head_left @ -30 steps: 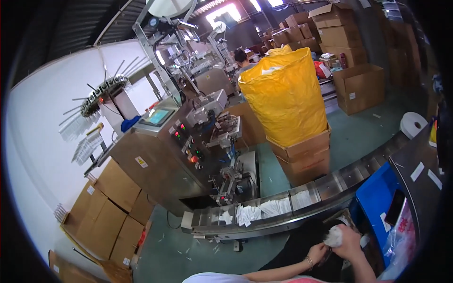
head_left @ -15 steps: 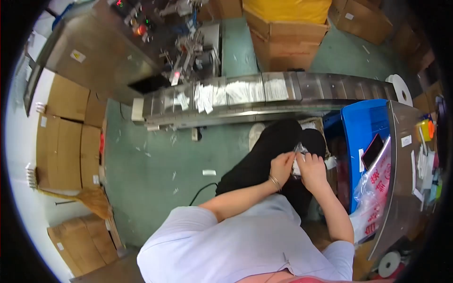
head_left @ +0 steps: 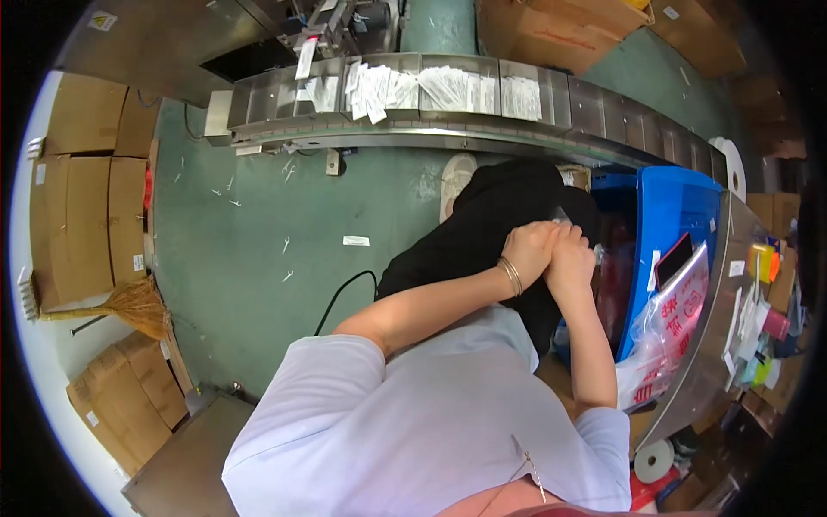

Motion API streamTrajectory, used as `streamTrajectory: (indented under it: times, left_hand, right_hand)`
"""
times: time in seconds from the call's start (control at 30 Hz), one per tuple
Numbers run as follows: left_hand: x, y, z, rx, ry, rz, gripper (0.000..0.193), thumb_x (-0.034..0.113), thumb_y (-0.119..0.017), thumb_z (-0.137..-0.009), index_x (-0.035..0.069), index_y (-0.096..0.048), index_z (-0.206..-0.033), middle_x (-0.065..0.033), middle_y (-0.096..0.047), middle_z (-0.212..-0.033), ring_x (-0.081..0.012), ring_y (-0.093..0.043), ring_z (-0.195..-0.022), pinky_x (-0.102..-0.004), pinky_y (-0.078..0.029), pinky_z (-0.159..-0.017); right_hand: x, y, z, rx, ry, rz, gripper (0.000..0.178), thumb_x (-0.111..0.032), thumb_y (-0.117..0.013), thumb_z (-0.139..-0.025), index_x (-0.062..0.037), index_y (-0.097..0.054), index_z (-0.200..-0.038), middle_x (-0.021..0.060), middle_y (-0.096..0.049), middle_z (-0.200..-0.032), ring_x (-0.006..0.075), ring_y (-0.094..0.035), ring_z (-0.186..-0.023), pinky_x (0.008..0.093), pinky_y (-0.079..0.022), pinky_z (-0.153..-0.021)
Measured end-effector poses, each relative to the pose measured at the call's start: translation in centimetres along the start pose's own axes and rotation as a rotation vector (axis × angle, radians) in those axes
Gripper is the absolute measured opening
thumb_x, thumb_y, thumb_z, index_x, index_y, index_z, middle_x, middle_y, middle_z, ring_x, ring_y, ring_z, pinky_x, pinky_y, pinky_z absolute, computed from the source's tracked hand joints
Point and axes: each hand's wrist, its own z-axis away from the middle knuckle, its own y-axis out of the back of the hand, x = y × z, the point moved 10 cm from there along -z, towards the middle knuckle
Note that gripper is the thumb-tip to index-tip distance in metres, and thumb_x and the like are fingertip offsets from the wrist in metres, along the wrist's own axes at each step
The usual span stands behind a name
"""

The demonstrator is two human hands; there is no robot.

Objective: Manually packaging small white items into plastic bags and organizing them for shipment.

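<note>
Above my lap, my left hand and my right hand are pressed together with their fingers closed. Between them a clear plastic bag pokes out past the fingertips. Most of the bag is hidden by the hands, so its contents cannot be seen now. Beyond my knees runs a metal conveyor split into compartments. Several of these hold heaps of slim white packets.
On my right stands a blue bin, with a phone and a printed plastic bag beside a metal tabletop. Cartons and a straw broom line the left wall. A black cable crosses the floor.
My hands have closed together over the bag, covering the white contents that showed between them before. The whole view has tilted downward, so the conveyor sits higher in it.
</note>
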Motion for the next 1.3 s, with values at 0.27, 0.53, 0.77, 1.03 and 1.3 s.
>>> streamTrajectory:
  times: [0.27,0.53,0.77,1.03,1.3]
  left_hand:
    - [-0.4,0.4,-0.8,-0.031,0.107,0.076,0.015,0.012,-0.056,-0.084,-0.001,-0.065,-0.087,-0.0177,-0.064,-0.079,-0.0321,-0.063,-0.069,-0.0365,-0.051,-0.062]
    - [0.5,-2.8,-0.2,-0.693,-0.467,-0.479,0.060,0.017,-0.065,-0.069,0.000,-0.045,-0.122,-0.0200,-0.042,-0.127,-0.0332,-0.038,-0.121,-0.0473,-0.029,-0.100]
    - [1.5,-5.7,0.1,-0.775,-0.444,-0.427,0.069,0.014,-0.062,-0.071,-0.009,-0.033,-0.128,-0.0208,-0.038,-0.132,-0.0335,-0.031,-0.129,-0.0474,-0.023,-0.106]
    - [3.1,-6.6,0.8,-0.762,-0.759,-0.789,0.072,0.011,-0.069,-0.065,-0.007,-0.035,-0.127,-0.0219,-0.041,-0.128,-0.0337,-0.035,-0.125,-0.0432,-0.025,-0.106]
    - [3.2,-8.0,-0.4,-0.812,-0.831,-0.617,0.064,0.015,-0.071,-0.064,-0.004,-0.043,-0.118,-0.0168,-0.051,-0.114,-0.0311,-0.048,-0.110,-0.0369,-0.036,-0.096]
  right_hand:
    - [0.8,0.5,-0.7,0.045,-0.066,-0.137,0.042,-0.007,-0.068,-0.064,0.0010,-0.046,-0.099,0.0163,-0.049,-0.095,0.0324,-0.058,-0.082,0.0397,-0.050,-0.065]
    - [-0.1,-0.2,-0.7,-0.079,0.155,-0.130,0.058,-0.003,-0.071,-0.057,0.0034,-0.041,-0.106,0.0202,-0.045,-0.098,0.0376,-0.057,-0.080,0.0438,-0.049,-0.066]
    - [1.3,0.8,0.4,0.050,0.186,-0.343,0.065,-0.005,-0.072,-0.058,0.0054,-0.037,-0.112,0.0226,-0.043,-0.104,0.0403,-0.056,-0.082,0.0444,-0.049,-0.067]
    - [3.2,0.1,0.4,0.177,-0.028,-0.457,0.073,-0.010,-0.077,-0.058,0.0078,-0.031,-0.111,0.0239,-0.041,-0.104,0.0417,-0.057,-0.080,0.0441,-0.050,-0.065]
    - [4.7,0.5,0.3,0.075,-0.059,-0.555,0.090,-0.029,-0.084,-0.051,0.0065,-0.031,-0.114,0.0232,-0.040,-0.106,0.0422,-0.055,-0.084,0.0438,-0.049,-0.069]
